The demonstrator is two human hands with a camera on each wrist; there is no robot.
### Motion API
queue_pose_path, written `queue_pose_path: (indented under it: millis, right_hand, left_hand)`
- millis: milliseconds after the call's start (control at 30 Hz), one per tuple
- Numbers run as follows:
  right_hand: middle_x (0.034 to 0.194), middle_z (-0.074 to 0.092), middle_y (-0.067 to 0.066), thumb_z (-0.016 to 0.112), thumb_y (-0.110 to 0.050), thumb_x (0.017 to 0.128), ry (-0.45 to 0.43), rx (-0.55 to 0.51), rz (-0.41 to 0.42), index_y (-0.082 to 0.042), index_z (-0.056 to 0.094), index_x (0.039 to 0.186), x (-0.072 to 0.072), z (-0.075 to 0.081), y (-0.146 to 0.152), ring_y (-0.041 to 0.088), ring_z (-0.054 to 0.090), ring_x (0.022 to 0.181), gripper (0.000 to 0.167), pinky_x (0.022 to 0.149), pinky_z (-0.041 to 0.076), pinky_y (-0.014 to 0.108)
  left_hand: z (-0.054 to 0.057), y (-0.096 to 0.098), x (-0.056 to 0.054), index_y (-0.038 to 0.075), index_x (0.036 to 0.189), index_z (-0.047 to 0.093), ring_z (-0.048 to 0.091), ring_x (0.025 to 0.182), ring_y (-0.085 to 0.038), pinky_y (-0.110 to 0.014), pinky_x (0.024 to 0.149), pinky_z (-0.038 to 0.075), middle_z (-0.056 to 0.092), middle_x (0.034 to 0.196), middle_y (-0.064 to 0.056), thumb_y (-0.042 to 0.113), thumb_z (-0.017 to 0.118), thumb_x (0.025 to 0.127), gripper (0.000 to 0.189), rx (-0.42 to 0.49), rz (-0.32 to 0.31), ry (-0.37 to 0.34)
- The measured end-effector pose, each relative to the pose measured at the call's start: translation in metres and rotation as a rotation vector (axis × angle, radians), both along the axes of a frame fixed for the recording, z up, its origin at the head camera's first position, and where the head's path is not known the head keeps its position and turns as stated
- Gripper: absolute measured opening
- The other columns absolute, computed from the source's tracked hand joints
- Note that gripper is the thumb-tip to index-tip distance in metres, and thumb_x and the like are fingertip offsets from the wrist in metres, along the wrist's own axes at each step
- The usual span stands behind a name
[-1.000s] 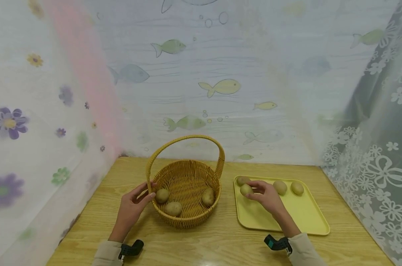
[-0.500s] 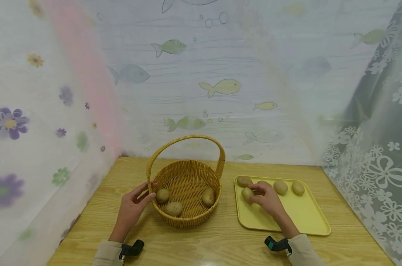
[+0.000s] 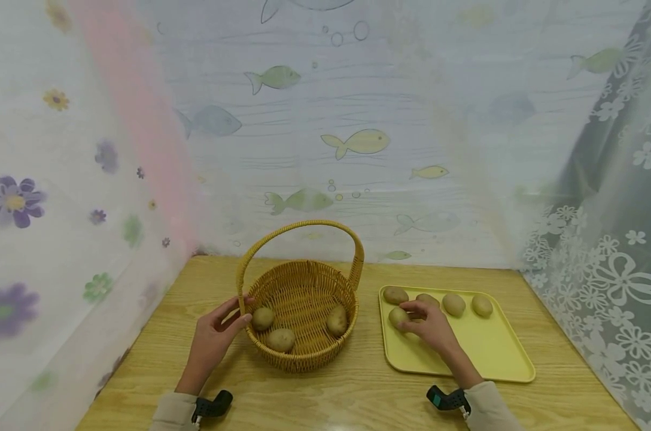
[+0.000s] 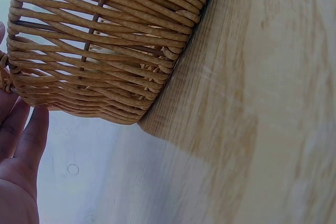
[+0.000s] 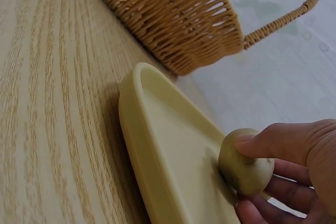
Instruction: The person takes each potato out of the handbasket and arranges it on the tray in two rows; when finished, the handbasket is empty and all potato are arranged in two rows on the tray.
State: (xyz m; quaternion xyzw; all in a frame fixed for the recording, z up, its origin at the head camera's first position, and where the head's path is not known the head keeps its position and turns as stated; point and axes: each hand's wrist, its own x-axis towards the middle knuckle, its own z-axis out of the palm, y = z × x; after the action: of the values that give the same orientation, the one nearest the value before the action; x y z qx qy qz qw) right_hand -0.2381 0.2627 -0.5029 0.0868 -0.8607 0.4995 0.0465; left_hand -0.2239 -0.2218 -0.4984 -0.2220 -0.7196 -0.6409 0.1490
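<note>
My left hand [image 3: 212, 335] pinches the rim of a round wicker basket [image 3: 304, 359] at its left side, by the foot of the tall handle. In the left wrist view the fingers [image 4: 32, 137] lie against the basket's rim [image 4: 39, 98]. Inside the basket rest three potatoes, one of them a pale potato [image 3: 280, 340] at the front. With thumb and fingers, my right hand [image 3: 430, 326] holds a potato [image 5: 245, 162] low over the left part of a yellow tray [image 3: 487, 359]. Whether that potato touches the tray, I cannot tell.
Along the tray's back edge lie several more potatoes, among them a potato [image 3: 395, 294] in the back left corner and a potato [image 3: 482, 306] farthest right. Bare wooden table [image 3: 325, 395] separates basket and tray. A fish-patterned curtain [image 3: 325, 149] hangs behind.
The right hand has brought its potato slightly down and towards the front of the tray, so the potatoes behind show more. My left hand and the basket stay put.
</note>
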Motion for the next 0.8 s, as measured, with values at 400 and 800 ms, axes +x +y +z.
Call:
queue_pose_path:
  millis: [400,800]
  right_hand:
    - [0.122,0.066,0.014,0.085,-0.010,0.087,0.022,0.072,0.062,0.003,0.069,0.127,0.000,0.005,0.002,0.037,0.064,0.111,0.045,0.088,0.058,0.047]
    - [0.130,0.065,0.022,0.078,-0.009,0.096,0.095,0.027,0.083,0.005,0.067,0.130,0.004,0.034,-0.006,0.043,0.061,0.120,0.038,0.094,0.058,0.050]
  left_hand:
    - [0.004,0.002,0.002,-0.007,0.145,0.057,0.054,0.136,-0.017,-0.030,0.108,0.048,0.064,0.136,-0.023,0.002,0.068,0.102,0.045,-0.003,0.017,-0.007]
    - [0.003,0.002,0.002,-0.006,0.144,0.058,0.053,0.136,-0.025,-0.030,0.108,0.048,0.063,0.136,-0.026,0.002,0.068,0.102,0.045,0.007,0.020,-0.023]
